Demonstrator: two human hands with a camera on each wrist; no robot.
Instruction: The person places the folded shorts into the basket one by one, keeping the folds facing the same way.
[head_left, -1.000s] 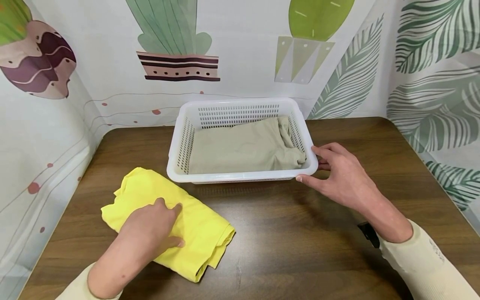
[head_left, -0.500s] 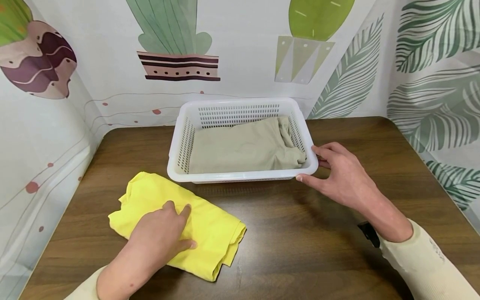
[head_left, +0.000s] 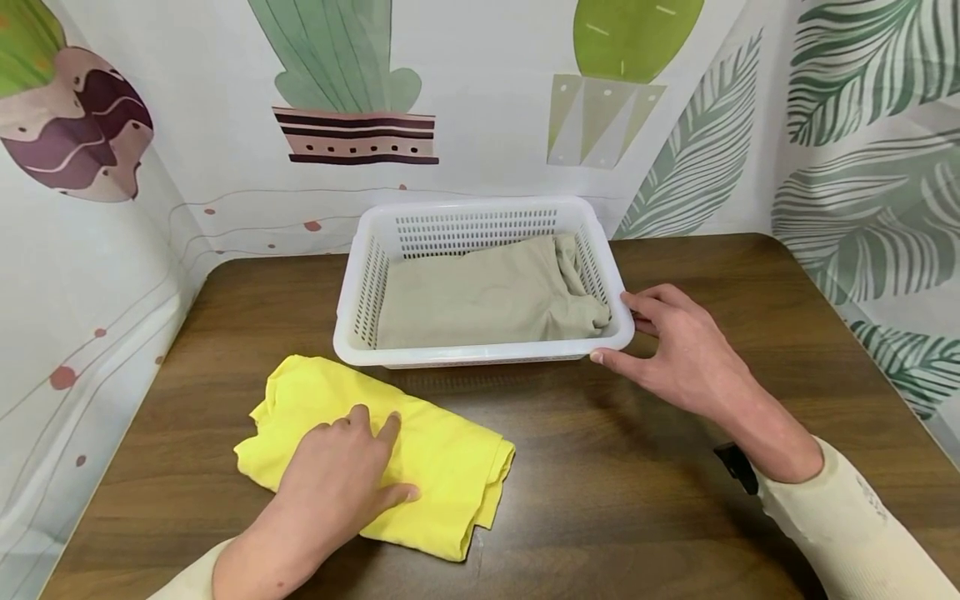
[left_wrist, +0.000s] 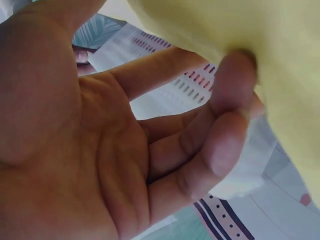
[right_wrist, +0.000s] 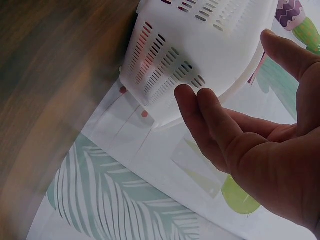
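A folded yellow cloth lies on the table at the left front. My left hand rests on top of it, thumb and fingers spread; in the left wrist view the fingertips meet the yellow fabric. Beyond it stands a white perforated plastic basket with a folded beige-grey cloth inside. At the basket's front right corner is my right hand. Its thumb touches the front rim and its fingers the outer right side; in the right wrist view the fingers reach along the slotted wall, fairly straight.
The brown wooden table carries both things. Close behind the basket hangs a white cloth backdrop printed with cacti and leaves, which also runs down the left and right sides.
My left hand and the yellow cloth under it have slid to the right across the table and slightly nearer to me. The right hand and the basket have stayed in place.
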